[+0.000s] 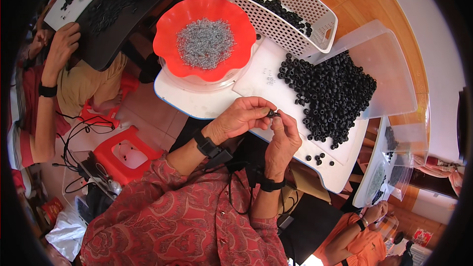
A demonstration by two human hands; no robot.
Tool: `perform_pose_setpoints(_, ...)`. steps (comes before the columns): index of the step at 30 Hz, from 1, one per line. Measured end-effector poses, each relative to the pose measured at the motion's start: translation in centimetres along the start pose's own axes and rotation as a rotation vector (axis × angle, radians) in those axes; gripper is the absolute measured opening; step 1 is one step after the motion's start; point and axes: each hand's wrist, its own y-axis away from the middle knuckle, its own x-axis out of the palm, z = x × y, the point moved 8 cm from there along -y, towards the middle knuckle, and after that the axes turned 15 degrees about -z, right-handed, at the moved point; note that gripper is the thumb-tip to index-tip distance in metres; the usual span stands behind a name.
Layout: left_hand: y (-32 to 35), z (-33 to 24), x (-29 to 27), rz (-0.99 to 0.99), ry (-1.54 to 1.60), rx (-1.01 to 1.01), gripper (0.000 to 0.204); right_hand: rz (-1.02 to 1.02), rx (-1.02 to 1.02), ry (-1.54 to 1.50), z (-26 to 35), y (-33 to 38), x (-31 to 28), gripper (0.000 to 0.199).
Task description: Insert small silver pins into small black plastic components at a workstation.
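Above the near edge of the white table, my left hand (pixel 240 119) and my right hand (pixel 284 143) meet fingertip to fingertip. Between them they pinch a small black part (pixel 271 114), partly covered by the fingers. Beyond my right hand spreads a large heap of round black plastic pieces with holes (pixel 340 88). Several loose black pieces (pixel 319 159) lie near the table's edge. Up and left of my hands, a red scalloped bowl (pixel 170 24) holds many small shiny grey pieces (pixel 206 43). A few tiny grey bits (pixel 269 77) rest on the white board (pixel 256 86).
A white perforated basket (pixel 305 34) with black pieces stands at the back, beside a translucent bin (pixel 394 74) tipped on its side. Left, a co-worker's hand (pixel 64 42) is at a black table (pixel 108 44). A red stool (pixel 116 152) and cables are on the floor.
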Motion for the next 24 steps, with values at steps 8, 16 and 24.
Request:
perform_pose_setpoints(8, -0.07, 0.04, 0.05, 0.001, -0.004, 0.02, 0.022, 0.005, -0.013, 0.007, -0.03, 0.04, 0.04, 0.015)
perform_pose_setpoints(16, -0.25, 0.32, -0.38, -0.007, -0.009, 0.034, 0.023, 0.006, -0.031, 0.015, -0.18, 0.04, -0.04, 0.014)
perform_pose_setpoints(24, -0.23, 0.26, -0.28, -0.005, -0.003, 0.046, 0.023, 0.009, -0.093, 0.063, 0.46, 0.19, 0.02, 0.015)
